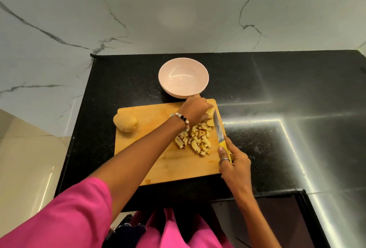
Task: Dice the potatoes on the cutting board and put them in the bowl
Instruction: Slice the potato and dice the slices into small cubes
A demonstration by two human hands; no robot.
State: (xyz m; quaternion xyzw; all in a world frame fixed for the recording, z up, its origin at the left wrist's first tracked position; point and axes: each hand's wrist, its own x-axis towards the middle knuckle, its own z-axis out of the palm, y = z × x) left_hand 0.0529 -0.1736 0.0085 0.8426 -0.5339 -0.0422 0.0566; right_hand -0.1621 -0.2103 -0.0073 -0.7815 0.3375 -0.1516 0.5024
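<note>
A wooden cutting board (150, 154) lies on the black counter. At its left edge rests a whole potato (125, 122). A heap of diced potato pieces (196, 139) sits on the board's right half. My left hand (195, 112) presses down on a remaining potato piece (210, 113) near the far right corner. My right hand (234, 163) grips the yellow handle of a knife (219, 129), whose blade lies just right of that piece. The pale pink bowl (183, 77) stands beyond the board and looks empty.
The black counter (277, 89) stretches to the right, with bright light streaks on it. A marble wall (178, 10) rises behind. The counter's left edge drops off to a beige floor (29, 158). A dark glass panel (267, 224) lies at the near right.
</note>
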